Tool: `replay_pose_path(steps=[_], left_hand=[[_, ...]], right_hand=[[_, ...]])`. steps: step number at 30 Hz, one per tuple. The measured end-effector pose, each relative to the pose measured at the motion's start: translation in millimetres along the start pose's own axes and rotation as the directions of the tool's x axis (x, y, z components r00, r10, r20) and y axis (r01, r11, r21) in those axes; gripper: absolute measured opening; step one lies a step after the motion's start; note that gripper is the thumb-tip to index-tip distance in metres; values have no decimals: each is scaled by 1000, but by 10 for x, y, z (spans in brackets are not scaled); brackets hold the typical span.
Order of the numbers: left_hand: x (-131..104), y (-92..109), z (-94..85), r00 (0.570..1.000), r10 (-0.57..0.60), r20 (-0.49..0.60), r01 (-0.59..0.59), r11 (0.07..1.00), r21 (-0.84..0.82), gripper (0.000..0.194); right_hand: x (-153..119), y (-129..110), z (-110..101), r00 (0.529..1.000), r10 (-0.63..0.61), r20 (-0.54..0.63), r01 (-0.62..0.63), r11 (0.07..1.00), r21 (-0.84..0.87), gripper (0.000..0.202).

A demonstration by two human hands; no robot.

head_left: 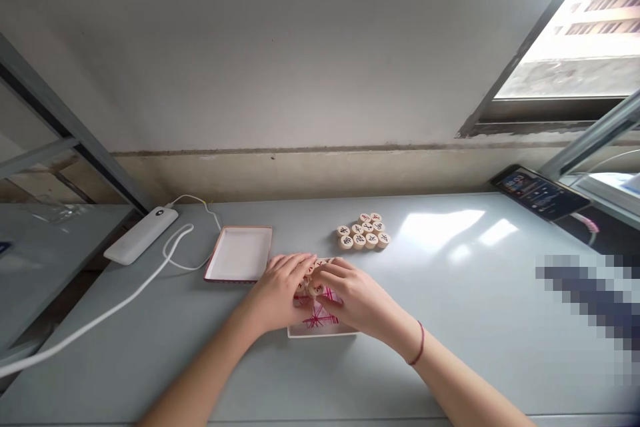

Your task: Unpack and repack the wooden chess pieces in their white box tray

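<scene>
A shallow box with a pink-lined bottom sits on the desk in front of me. Several round wooden Chinese chess pieces are in its far part, partly covered by my hands. My left hand curls over the box's left side, its fingers against the pieces. From the right, my right hand closes over the same group, with its thumb at the near side. Beyond the box, several more Chinese chess pieces stand in a tight cluster, characters facing up.
A white-lined lid lies left of the box. Farther left are a white power bank and a white cable crossing the grey desk. A phone leans at the back right. The wall bounds the desk behind.
</scene>
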State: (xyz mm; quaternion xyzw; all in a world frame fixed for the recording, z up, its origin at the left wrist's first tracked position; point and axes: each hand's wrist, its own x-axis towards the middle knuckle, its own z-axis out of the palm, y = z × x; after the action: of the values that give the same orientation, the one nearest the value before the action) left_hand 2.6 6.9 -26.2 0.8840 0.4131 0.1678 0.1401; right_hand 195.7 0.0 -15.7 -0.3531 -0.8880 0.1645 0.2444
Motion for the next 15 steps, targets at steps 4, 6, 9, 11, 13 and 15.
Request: replay_pose_path(steps=[4, 6, 9, 11, 13, 15], left_hand=[[-3, -1, 13, 1000, -18, 1, 18, 1000, 7, 68], [-7, -8, 22, 1000, -8, -4, 8, 1000, 11, 68], [-16, -25, 37, 1000, 4, -2, -4, 1000, 2, 69], [-22, -37, 47, 1000, 3, -1, -3, 1000, -7, 70], [-27, -47, 58, 1000, 3, 1, -3, 1000, -20, 72], [-30, -53, 70, 1000, 2, 2, -2, 1000, -30, 73]], right_hand=[[-17, 26, 40, 1000, -19, 16, 21, 997, -75, 9], [-22, 27, 52, 1000, -21, 10, 22, 994, -107, 9], [-19, 30, 79, 1000, -21, 5, 22, 988, -151, 10], [-15, 41, 109, 1000, -13, -10, 11, 986, -168, 11], [-12, 55, 146, 1000, -1, -25, -4, 985, -170, 12], [-12, 63, 178, 999, 6, -36, -12, 986, -167, 14]])
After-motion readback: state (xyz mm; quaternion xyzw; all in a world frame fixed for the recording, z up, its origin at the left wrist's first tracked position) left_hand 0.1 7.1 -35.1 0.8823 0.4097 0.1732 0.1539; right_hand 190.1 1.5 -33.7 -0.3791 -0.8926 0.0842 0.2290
